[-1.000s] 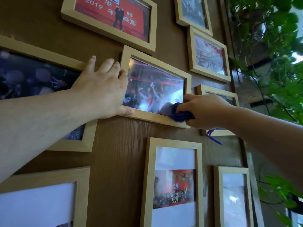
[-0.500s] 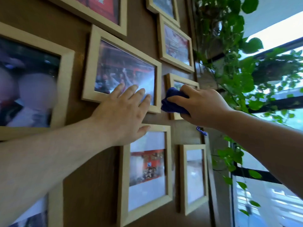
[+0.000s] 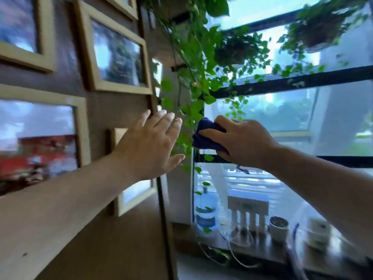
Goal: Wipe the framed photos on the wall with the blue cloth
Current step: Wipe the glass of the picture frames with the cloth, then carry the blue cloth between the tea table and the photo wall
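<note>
Both hands left frames; right grips cloth.

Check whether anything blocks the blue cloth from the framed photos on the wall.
The open left hand sits between the crumpled blue cloth in the right hand and the nearest pale wooden photo frame, partly covering it. Nothing else visible intervenes.

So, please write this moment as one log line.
left hand: open, off frames | right hand: holds cloth, off wall | view: blurred
</note>
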Tool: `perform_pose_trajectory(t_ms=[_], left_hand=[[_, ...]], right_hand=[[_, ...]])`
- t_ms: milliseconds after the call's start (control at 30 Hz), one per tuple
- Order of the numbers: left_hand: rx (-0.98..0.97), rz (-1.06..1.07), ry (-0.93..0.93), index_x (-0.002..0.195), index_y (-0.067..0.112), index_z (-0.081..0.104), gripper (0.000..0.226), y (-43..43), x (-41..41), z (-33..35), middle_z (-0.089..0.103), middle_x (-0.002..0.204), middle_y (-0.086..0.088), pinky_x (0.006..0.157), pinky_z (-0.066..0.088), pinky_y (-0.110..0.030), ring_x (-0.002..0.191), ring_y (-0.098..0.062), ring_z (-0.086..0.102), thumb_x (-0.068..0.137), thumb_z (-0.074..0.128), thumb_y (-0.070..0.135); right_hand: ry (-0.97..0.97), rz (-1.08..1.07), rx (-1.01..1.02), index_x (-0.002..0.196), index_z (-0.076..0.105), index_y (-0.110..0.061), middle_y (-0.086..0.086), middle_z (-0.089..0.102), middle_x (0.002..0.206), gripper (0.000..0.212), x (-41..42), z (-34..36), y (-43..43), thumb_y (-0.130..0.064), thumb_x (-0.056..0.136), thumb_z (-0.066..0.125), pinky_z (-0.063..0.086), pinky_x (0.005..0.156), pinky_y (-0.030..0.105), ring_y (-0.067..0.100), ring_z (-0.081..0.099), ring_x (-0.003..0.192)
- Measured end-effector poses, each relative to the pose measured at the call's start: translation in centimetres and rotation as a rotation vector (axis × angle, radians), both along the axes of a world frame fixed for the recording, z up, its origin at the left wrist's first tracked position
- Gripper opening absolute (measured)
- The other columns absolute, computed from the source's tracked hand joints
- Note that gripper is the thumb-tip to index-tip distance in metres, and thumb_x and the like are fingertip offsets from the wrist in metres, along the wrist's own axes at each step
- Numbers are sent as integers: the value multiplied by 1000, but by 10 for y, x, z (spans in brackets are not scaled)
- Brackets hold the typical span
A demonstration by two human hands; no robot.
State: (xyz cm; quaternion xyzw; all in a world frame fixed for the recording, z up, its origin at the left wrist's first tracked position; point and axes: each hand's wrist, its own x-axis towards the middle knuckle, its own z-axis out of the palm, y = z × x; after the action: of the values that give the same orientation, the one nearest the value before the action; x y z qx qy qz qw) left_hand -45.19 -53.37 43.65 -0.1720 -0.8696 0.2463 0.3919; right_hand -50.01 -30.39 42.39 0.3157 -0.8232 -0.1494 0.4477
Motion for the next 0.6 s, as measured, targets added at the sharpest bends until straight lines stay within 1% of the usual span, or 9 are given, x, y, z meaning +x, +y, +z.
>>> perform_pose_trajectory(t_ms=[100, 167, 267, 367, 467, 533, 600], left_hand=[[2, -115, -57, 142, 4, 29, 82, 38, -20, -29, 37, 148, -20, 113, 24, -54, 138, -34, 30, 83, 43, 59], [0, -177, -90, 142, 5, 28, 81, 60, -26, -48, 38, 147, -19, 113, 24, -55, 137, -35, 31, 84, 43, 59], [-39, -281, -144, 141, 5, 26, 79, 88, -25, -73, 37, 146, -19, 112, 25, -55, 136, -35, 31, 85, 35, 60], [-72, -382, -183, 141, 4, 25, 79, 110, -17, -92, 38, 145, -20, 111, 26, -54, 134, -36, 32, 87, 35, 60], [-95, -494, -238, 143, 3, 23, 80, 127, -2, -111, 34, 147, -20, 112, 23, -53, 136, -36, 29, 88, 33, 60], [-88, -589, -280, 143, 2, 26, 80, 141, 14, -126, 36, 147, -21, 112, 24, -54, 136, -36, 30, 87, 34, 59], [-87, -685, -320, 141, 2, 31, 79, 155, 30, -143, 41, 144, -22, 111, 26, -55, 134, -37, 34, 86, 39, 58]], right_hand=[[-64, -78, -14, 123, 57, -22, 16, 59, 102, 47, 2, -33, 38, -28, 78, 66, 49, 48, 38, 36, 63, 72], [-109, -127, -40, 125, 56, -22, 15, 58, 101, 48, 10, -54, 58, -26, 78, 63, 51, 48, 39, 36, 62, 73], [-179, -229, -70, 130, 51, -23, 15, 56, 107, 49, 32, -84, 82, -28, 82, 60, 52, 52, 44, 36, 61, 76], [-220, -342, -104, 129, 52, -23, 14, 57, 109, 49, 67, -108, 98, -29, 81, 59, 52, 55, 41, 35, 62, 79], [-261, -415, -175, 124, 57, -22, 12, 59, 102, 50, 111, -127, 107, -27, 75, 63, 51, 50, 41, 33, 61, 72], [-274, -478, -207, 123, 57, -22, 11, 59, 100, 49, 144, -143, 113, -28, 74, 65, 51, 48, 41, 32, 60, 68], [-306, -558, -221, 124, 55, -23, 10, 58, 102, 49, 175, -161, 120, -32, 76, 64, 51, 49, 39, 32, 61, 68]])
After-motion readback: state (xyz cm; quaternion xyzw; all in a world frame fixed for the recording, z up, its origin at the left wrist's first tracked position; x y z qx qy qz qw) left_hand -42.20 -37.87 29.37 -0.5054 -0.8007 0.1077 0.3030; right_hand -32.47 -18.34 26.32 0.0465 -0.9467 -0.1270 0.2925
